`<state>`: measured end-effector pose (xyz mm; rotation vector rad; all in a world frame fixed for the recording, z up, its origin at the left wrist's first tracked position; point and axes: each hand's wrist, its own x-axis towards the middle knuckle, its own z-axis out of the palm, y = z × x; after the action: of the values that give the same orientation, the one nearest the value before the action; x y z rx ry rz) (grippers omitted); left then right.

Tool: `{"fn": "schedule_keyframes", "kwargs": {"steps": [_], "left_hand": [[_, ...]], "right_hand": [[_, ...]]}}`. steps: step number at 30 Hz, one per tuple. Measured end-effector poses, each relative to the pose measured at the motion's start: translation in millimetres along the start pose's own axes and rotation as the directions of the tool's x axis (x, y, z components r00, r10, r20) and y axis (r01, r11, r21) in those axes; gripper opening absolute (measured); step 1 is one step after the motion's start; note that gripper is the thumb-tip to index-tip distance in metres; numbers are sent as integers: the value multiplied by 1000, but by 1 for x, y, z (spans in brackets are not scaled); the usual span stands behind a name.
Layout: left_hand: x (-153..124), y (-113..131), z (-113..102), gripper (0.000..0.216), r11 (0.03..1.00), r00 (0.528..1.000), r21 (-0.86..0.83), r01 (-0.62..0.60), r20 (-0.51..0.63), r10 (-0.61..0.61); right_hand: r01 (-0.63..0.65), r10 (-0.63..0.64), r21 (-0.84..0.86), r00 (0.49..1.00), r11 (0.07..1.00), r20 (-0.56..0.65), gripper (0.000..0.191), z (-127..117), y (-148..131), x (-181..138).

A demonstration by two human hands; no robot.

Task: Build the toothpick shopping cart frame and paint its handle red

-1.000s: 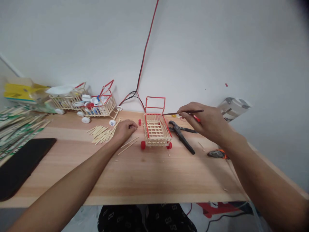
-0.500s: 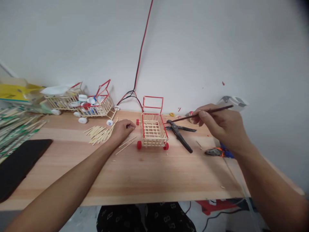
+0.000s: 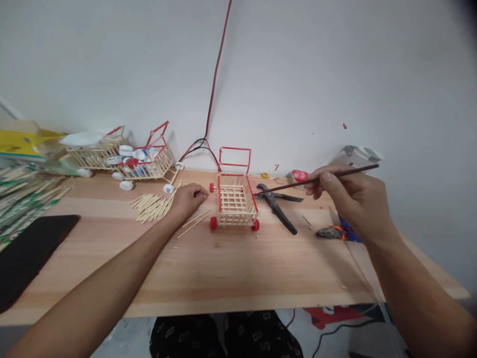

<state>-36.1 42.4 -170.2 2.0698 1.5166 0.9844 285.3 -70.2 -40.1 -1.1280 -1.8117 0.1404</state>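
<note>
A small cart of wooden sticks [image 3: 236, 201] with red edges and red wheels stands on the wooden table [image 3: 223, 268]. My right hand [image 3: 354, 201] pinches a thin dark paintbrush [image 3: 283, 186], whose tip lies at the cart's right rim. My left hand [image 3: 188, 199] rests curled on the table just left of the cart, beside a pile of loose sticks [image 3: 151, 206]. I cannot see anything inside it.
Black pliers [image 3: 278, 206] lie right of the cart, an orange-handled tool [image 3: 333, 232] further right. Two other stick carts [image 3: 126, 159] with bottle caps stand at the back left. A black slab [image 3: 28, 253] and chopstick packets [image 3: 26, 194] are at left. Red and black wires [image 3: 208, 119] hang on the wall.
My right hand has drawn back to the right, sliding along the brush, whose tip stays at the cart's rim. The left hand has stayed put.
</note>
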Motion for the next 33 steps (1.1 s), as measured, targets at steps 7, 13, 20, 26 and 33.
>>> {"fn": "schedule_keyframes", "kwargs": {"steps": [7, 13, 20, 26, 33], "left_hand": [[1, -2, 1, 15, 1000, 1000, -10, 0, -3, 0], [1, -1, 0, 14, 1000, 1000, 1, -8, 3, 8], [0, -1, 1, 14, 1000, 1000, -11, -11, -16, 11], [0, 0, 0, 14, 1000, 1000, -11, -10, -12, 9], [-1, -1, 0, 13, 1000, 999, -4, -31, -12, 31]], "right_hand": [[-54, 52, 60, 998, 997, 26, 24, -15, -10, -17], [-36, 36, -8, 997, 999, 71, 23, -23, -15, -23], [-30, 32, -31, 997, 999, 70, 21, -26, -14, -26], [-13, 14, -18, 999, 1000, 44, 20, -26, -18, -24], [107, -126, 144, 983, 984, 134, 18, 5, -36, -15]]}}
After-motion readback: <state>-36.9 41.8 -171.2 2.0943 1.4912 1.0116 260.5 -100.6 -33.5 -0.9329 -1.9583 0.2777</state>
